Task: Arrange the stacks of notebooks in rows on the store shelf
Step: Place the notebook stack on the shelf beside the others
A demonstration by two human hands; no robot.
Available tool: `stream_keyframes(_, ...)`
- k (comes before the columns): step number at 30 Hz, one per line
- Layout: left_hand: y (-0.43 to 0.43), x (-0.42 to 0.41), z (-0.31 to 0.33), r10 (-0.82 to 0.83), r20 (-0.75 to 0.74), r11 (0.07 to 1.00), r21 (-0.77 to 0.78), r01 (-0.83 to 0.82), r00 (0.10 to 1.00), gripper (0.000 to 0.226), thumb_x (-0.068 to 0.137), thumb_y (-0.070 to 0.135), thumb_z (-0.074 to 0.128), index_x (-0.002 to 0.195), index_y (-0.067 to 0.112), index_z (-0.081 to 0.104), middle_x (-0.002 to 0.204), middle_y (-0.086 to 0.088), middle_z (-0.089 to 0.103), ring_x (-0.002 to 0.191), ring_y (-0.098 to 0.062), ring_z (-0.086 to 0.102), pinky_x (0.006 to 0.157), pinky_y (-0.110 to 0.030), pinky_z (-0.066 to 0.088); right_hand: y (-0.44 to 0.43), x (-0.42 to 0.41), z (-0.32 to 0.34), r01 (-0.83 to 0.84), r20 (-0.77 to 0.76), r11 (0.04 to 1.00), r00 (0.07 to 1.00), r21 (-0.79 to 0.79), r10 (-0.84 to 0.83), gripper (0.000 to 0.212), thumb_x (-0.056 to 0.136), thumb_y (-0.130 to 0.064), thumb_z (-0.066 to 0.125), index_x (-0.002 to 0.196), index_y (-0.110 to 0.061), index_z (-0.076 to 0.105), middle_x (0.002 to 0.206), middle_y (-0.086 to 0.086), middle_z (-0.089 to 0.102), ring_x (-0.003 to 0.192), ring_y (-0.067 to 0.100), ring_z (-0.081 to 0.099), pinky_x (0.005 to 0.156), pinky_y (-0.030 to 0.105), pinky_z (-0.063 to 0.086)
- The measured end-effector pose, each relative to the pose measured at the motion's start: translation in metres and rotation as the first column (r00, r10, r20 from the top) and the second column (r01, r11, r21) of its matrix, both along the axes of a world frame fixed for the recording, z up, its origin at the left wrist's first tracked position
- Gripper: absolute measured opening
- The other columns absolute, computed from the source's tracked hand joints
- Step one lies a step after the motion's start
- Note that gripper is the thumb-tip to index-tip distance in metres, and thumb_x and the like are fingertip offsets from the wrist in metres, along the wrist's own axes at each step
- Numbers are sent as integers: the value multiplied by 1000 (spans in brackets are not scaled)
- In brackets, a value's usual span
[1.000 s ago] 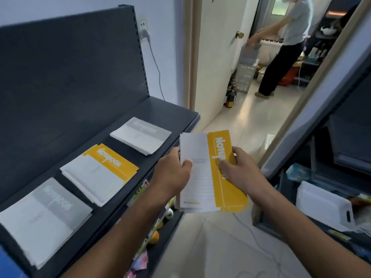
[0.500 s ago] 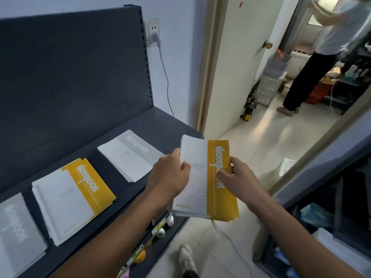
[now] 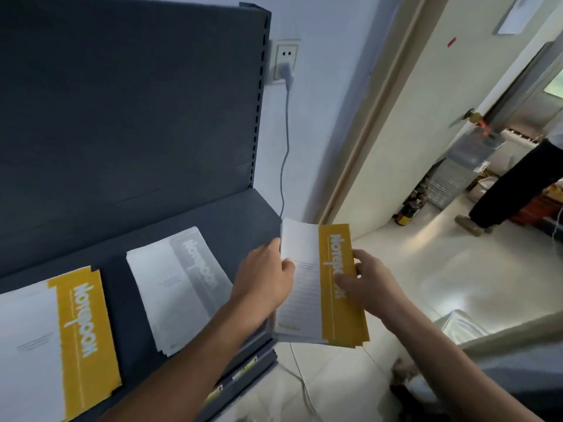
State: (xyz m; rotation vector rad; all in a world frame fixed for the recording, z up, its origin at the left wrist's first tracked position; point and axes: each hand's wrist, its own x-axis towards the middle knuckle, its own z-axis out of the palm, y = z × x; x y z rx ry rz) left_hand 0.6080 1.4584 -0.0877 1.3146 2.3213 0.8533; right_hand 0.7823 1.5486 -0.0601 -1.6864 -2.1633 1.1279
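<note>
We are holding a yellow notebook stack (image 3: 320,287) off the right end of the shelf (image 3: 237,214), in the air. Left hand (image 3: 265,278) is gripping its white edge, right hand (image 3: 365,284) its yellow side (fingers clamped on both). A grey stack (image 3: 179,284) and another yellow stack (image 3: 58,339) are lying on the shelf.

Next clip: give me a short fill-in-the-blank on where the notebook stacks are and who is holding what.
1. The stack of yellow-banded notebooks off the shelf's end is held by ____ hands.
2. The stack with the grey band lies on the ____.
3. A yellow-banded stack on the shelf lies to the ____ of the grey one.
4. The white plug sits in a wall ____.

Missing words: both; shelf; left; socket
</note>
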Motion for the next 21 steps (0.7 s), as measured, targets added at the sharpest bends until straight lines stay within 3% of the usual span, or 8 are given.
stream_keyframes(4, 11, -26, -2, 165, 25, 986, 1, -165, 986, 10, 94, 28, 48, 98, 23, 56, 91, 4, 59, 81, -20, 54, 69, -34, 42, 34, -42, -6, -65, 22, 998, 998, 8, 65, 32, 85, -31, 69, 111, -29, 50, 106, -7, 69, 94, 17, 68, 85, 44, 58)
stream_keyframes(7, 16, -37, -8, 258, 40, 966, 6, -259, 965, 9, 94, 26, 49, 96, 22, 56, 87, 3, 65, 80, -22, 60, 71, -37, 51, 59, -75, -14, -183, 88, 982, 980, 51, 178, 33, 83, -29, 68, 113, -23, 57, 106, -4, 69, 96, 21, 65, 85, 43, 56)
stream_keyframes(14, 24, -51, -22, 451, 47, 890, -101, -445, 891, 15, 94, 31, 61, 107, 25, 67, 84, 4, 69, 78, -19, 66, 72, -37, 58, 107, -124, -34, -414, 195, 910, 894, 15, 403, 28, 74, -31, 74, 98, -31, 61, 82, -11, 69, 73, 8, 67, 62, 28, 52)
stream_keyframes(16, 29, -51, -23, 492, 8, 863, -139, -487, 870, 16, 95, 32, 62, 108, 24, 67, 86, 4, 69, 79, -19, 67, 71, -37, 58, 117, -135, -36, -484, 246, 875, 849, 10, 467, 27, 72, -33, 76, 94, -30, 61, 80, -10, 69, 71, 8, 66, 56, 26, 49)
stream_keyframes(21, 36, -47, -26, 491, -195, 804, -275, -527, 849, 20, 96, 41, 60, 99, 22, 66, 83, 4, 66, 76, -19, 65, 66, -35, 57, 132, -144, -48, -605, 364, 796, 742, 2, 563, 27, 70, -39, 75, 87, -19, 67, 78, -3, 69, 70, 13, 67, 59, 28, 55)
